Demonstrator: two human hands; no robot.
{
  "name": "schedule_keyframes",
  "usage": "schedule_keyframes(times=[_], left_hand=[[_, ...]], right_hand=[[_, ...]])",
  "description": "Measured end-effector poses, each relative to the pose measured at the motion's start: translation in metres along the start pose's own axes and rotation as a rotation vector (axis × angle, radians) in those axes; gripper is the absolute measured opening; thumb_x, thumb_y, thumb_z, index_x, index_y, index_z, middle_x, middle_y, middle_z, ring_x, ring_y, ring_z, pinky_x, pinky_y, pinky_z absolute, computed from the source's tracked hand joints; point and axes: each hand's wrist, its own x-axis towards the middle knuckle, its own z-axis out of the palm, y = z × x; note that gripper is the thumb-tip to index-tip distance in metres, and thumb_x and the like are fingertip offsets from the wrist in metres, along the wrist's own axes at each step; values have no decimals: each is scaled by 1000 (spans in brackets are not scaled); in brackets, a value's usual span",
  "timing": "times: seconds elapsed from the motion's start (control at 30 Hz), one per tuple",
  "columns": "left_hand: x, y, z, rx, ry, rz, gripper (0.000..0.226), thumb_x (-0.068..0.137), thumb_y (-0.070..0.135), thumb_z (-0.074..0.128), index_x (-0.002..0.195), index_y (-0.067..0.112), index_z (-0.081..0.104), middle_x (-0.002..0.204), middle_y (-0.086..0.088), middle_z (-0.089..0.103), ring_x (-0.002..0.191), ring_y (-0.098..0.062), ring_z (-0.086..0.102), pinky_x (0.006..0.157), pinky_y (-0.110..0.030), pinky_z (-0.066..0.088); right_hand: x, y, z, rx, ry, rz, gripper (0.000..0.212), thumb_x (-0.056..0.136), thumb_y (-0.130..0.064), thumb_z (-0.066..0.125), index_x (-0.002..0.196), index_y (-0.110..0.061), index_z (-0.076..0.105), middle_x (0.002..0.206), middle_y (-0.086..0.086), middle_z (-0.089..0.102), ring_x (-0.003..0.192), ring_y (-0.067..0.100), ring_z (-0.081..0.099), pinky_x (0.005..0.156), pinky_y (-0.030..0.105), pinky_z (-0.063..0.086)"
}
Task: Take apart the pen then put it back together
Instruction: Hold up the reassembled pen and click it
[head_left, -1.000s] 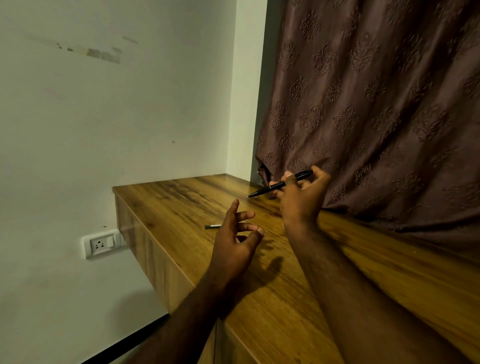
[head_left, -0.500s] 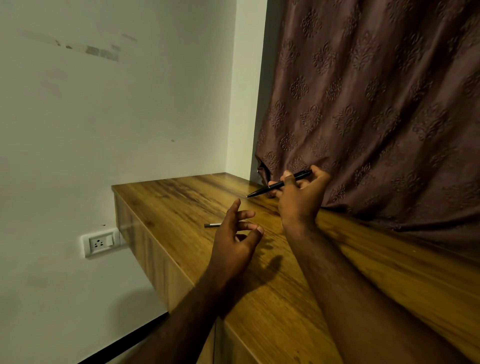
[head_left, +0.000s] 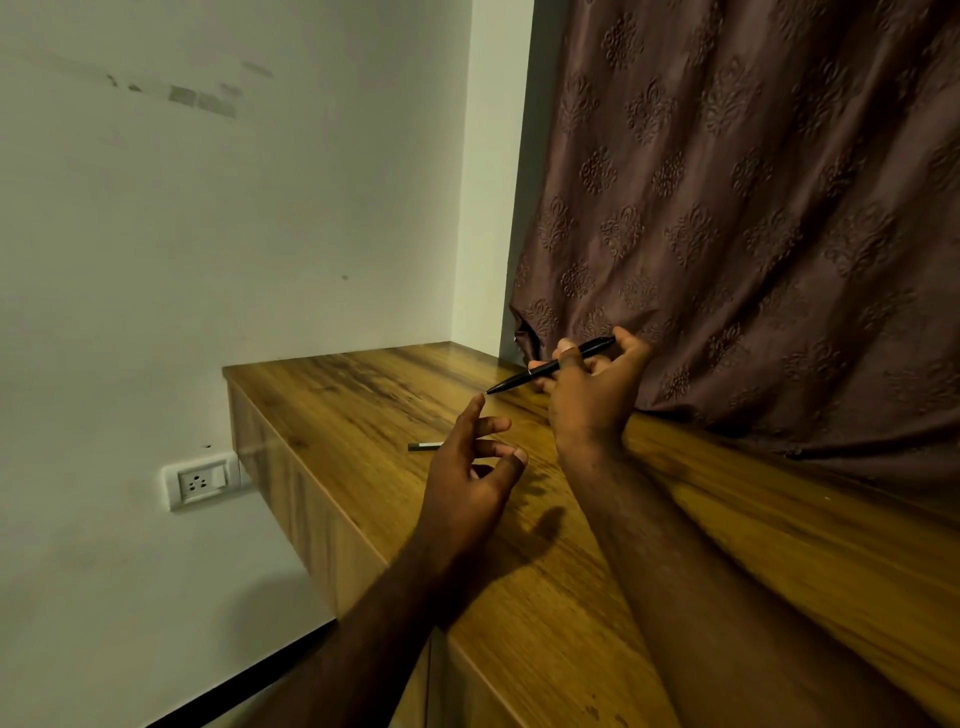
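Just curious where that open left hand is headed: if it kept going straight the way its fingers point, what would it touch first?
Probably the pen tip: the left hand opens up and away, its longest fingertip close below the point held out by the right hand. Depth is unclear, so it may pass in front.

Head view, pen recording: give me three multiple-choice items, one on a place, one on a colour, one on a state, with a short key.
1. Where is the small loose pen part?
A. on the wooden counter
B. on the floor
C. in the left hand

2. What colour is the pen?
A. red
B. black
C. white

3. What state is the left hand in?
A. clenched on the pen
B. flat on the wall
C. open, holding nothing

Key: 1 A, it lies on the wood beyond the left hand; 2 B, its body is dark throughout; 3 C, its fingers are spread while the right hand holds the pen.
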Motion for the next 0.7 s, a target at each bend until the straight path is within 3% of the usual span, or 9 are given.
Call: schedule_keyframes(times=[0.13,0.33,0.5,0.63,0.7], left_hand=[[0,0,0,-4,-6,-6,71,85,16,65,145,23,28,118,8,59,90,6,59,82,-26,49],[1,-2,0,-42,19,-23,65,85,16,64,143,21,34,117,7,60,92,-4,62,85,-34,54],[3,-6,-1,-80,107,-32,42,87,20,62,128,24,51,105,5,66,91,-11,65,79,-35,55],[7,-7,-6,-182,220,-88,15,87,18,63,102,15,66,88,-6,71,79,-17,68,60,-20,51],[9,-10,-9,-187,248,-133,8,87,17,63,91,13,68,83,-7,71,73,-17,66,56,-20,49]], right_hand=[[-1,2,1,15,-7,1,51,92,-4,57,132,-20,30,107,19,60,73,25,73,59,33,60],[2,12,0,-54,17,14,57,89,-10,62,132,-30,30,118,19,57,88,31,71,68,45,62],[1,14,-5,-11,-17,92,67,89,-6,62,140,-35,28,115,13,57,90,32,71,63,38,62],[-3,21,-8,9,-75,179,45,90,-4,61,130,-18,46,119,21,59,90,35,70,59,33,59],[-8,27,-9,-40,-95,198,33,90,-4,62,120,-13,53,117,24,61,88,33,70,55,29,58]])
